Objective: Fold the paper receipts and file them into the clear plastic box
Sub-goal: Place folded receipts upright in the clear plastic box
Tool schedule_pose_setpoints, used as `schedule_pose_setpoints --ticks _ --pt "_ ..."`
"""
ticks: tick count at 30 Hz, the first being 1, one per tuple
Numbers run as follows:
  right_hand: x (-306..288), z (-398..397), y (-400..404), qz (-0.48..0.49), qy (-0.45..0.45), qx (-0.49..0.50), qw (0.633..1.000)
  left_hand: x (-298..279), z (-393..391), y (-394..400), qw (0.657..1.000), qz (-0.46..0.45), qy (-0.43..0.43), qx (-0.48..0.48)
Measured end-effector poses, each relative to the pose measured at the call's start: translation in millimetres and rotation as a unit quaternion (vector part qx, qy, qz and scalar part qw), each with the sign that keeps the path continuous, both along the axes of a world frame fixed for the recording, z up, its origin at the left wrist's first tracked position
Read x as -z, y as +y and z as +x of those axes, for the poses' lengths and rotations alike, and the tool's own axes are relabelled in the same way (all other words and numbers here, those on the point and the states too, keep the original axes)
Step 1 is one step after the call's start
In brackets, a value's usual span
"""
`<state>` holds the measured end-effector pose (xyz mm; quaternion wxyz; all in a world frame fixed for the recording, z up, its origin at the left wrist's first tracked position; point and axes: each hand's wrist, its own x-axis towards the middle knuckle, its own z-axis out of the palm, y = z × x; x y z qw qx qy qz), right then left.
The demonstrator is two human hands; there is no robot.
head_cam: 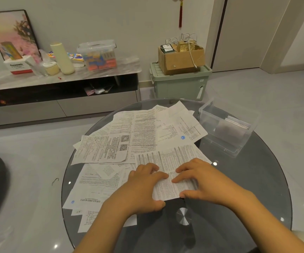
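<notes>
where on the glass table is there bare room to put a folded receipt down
Bare glass table lies right of the right hand, below the clear plastic box, and around the metal hub. Loose receipts crowd the left and middle.

Paper receipts (136, 136): white, printed, creased, overlapping loosely across the bench; nearest one (173, 172) partly folded. Clear plastic box (226, 128): open-topped, at right, just beside the receipts, holding folded papers upright.

Round glass table (268, 179). Low cabinet (59, 106) at wall: framed picture (10, 31), Panasonic box (17, 67), cream bottle (62, 58), lidded clear bin (98, 55). Cardboard box (181, 58) atop green storage bin (181, 83). Red tassel (180, 14) on wall.
</notes>
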<state>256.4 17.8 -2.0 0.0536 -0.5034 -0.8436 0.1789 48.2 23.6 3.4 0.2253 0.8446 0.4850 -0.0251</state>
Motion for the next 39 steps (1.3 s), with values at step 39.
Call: schedule_pose_setpoints --ticks 39 --pt "3.9 2.8 9.5 -0.003 0.208 0.267 0.941 -4.5 -10.7 22.9 0.962 0.049 -0.163 -0.213"
